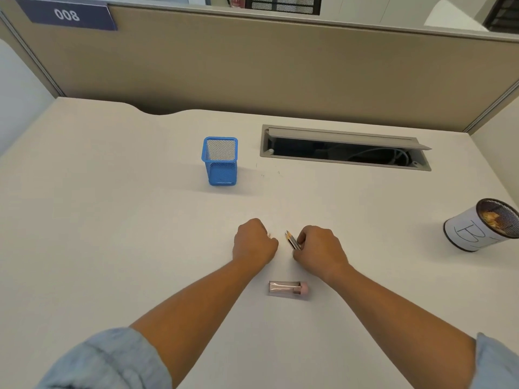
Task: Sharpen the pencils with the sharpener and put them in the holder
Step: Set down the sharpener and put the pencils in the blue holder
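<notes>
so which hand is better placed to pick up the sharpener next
Left. The right hand grips the pencils, while the left hand is curled with nothing visible in it. The sharpener lies between the forearms, near both hands, so the left looks free to take it.

Head view — faces forward-down, close over desk (118, 226).

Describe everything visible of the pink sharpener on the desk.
The sharpener is a small clear plastic-looking tube with a rounded pink cap at its right end. It lies on its side on the white desk, nearer the person than the left hand and right hand. Neither hand touches it, only the desk does. Its contents cannot be made out.
</notes>
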Demonstrator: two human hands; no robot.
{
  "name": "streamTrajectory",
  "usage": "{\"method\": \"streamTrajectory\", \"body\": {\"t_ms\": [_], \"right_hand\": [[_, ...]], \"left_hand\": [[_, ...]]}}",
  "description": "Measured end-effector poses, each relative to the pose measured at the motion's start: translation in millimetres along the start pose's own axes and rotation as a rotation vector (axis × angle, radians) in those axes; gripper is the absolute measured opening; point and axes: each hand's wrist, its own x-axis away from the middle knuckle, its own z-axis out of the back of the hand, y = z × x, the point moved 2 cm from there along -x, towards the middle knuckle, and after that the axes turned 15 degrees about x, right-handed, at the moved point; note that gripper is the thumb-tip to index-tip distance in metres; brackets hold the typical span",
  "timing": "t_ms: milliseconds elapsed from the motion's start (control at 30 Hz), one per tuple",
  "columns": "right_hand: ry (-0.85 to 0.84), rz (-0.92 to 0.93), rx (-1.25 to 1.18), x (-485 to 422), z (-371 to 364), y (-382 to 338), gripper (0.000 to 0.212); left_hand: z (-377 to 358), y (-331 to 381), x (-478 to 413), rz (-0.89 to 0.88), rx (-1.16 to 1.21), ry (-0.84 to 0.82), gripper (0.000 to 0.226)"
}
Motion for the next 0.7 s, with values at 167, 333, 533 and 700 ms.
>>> {"method": "streamTrajectory", "body": {"t_ms": [167,333,533,700], "right_hand": [[-0.017,-0.01,0.061,0,2,-5,0.023],[-0.02,-0.004,0.069,0,1,-5,0.022],[-0.005,0.014,0.026,-3,1,-8,0.02],[0.013,0.015,0.027,0,1,-8,0.024]], "left_hand": [[9,9,-9,-0.031,-0.114,-0.036,0.015],[47,30,-23,-0.108,-0.081,-0.01,0.021],[133,91,-60,-0.305,0.233,0.186,0.009],[168,102,-101,-0.266,0.244,0.3,0.008]]}}
